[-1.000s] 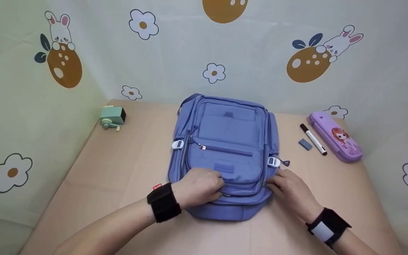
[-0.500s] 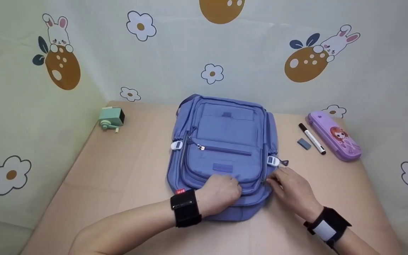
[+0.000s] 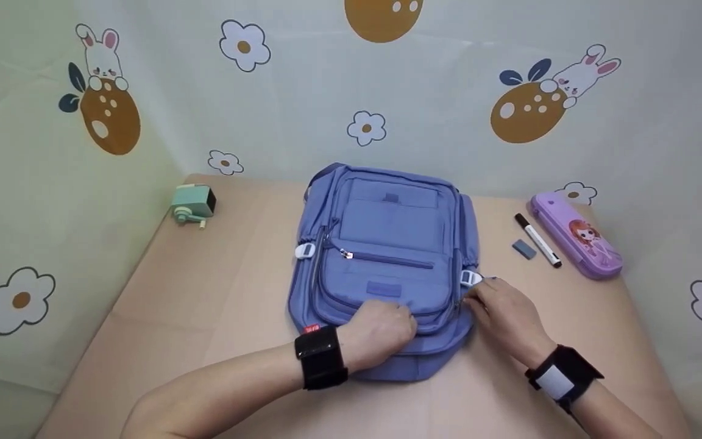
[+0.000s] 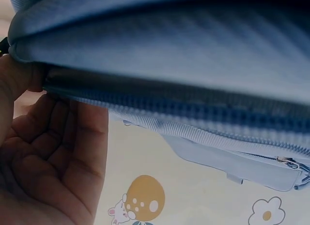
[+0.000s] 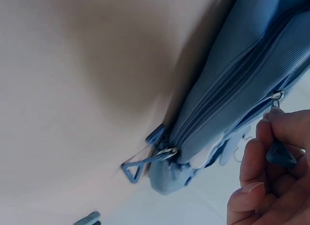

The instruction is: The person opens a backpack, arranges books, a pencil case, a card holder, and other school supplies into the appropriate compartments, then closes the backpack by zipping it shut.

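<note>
A blue backpack (image 3: 397, 225) lies on the table with its front pockets facing up. My left hand (image 3: 378, 334) grips the fabric at its near end, beside a pocket's zip; in the left wrist view, the thumb and fingers pinch the bag beside the zip teeth (image 4: 193, 113), which stand parted from the fabric above. At the bag's right side, my right hand (image 3: 505, 314) pinches a zipper pull, whose dark triangular tab (image 5: 280, 155) hangs among the fingers in the right wrist view. Another zipper pull (image 5: 133, 172) dangles from the bag's side, apart from that hand.
Right of the bag lie a grey-blue eraser (image 3: 523, 249), a marker (image 3: 537, 239) and a purple pencil case (image 3: 576, 235). A green crank pencil sharpener (image 3: 194, 202) stands at the far left. A patterned cloth (image 3: 436, 85) hangs behind the table.
My left hand has shifted right along the bag's near end, then stayed there. The right hand, pinching the zipper pull, has moved slightly away from me along the bag's right side.
</note>
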Demonstrator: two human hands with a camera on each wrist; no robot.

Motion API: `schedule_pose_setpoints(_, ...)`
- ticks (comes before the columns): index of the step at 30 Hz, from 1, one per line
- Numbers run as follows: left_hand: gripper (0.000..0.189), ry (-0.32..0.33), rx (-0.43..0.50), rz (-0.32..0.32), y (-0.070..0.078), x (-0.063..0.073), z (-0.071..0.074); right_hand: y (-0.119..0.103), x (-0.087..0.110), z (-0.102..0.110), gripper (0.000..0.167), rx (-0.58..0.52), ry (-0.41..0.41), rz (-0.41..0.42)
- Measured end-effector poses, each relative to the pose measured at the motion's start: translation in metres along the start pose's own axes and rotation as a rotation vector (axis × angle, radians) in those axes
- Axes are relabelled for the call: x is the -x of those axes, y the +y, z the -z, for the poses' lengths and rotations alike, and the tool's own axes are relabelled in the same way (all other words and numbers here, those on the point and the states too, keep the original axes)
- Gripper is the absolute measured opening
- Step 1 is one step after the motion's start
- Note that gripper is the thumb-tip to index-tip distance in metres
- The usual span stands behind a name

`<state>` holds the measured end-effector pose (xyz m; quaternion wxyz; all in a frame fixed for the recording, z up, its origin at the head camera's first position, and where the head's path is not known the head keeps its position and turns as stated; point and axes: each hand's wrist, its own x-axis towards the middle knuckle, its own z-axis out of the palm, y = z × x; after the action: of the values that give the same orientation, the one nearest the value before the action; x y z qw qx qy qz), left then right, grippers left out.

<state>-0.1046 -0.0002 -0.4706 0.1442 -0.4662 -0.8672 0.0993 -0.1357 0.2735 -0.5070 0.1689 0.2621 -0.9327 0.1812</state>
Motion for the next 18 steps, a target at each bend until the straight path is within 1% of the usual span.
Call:
schedule_pose_setpoints(4,0.013,0.019,-0.002,0.005,0.0,0.001,-0.001,0.009,-0.009,-0.002,0.017,0.038,0.0,-0.003)
schedule_pose_setpoints(8,0.014,0.043,-0.008,0.009,0.001,0.003,-0.003,0.014,-0.019,-0.003,0.014,0.072,-0.011,0.026)
schedule_pose_setpoints(11,0.013,0.044,-0.003,0.007,0.0,0.003,-0.003,0.016,-0.023,-0.002,0.011,0.081,-0.01,0.026)
schedule_pose_setpoints(15,0.012,0.031,0.01,0.007,0.0,0.003,-0.002,0.02,-0.026,0.001,0.01,0.086,-0.003,0.012)
schedule_pose_setpoints(18,0.011,0.023,0.019,0.007,-0.001,0.003,-0.002,0.021,-0.029,0.002,0.01,0.096,-0.009,0.022)
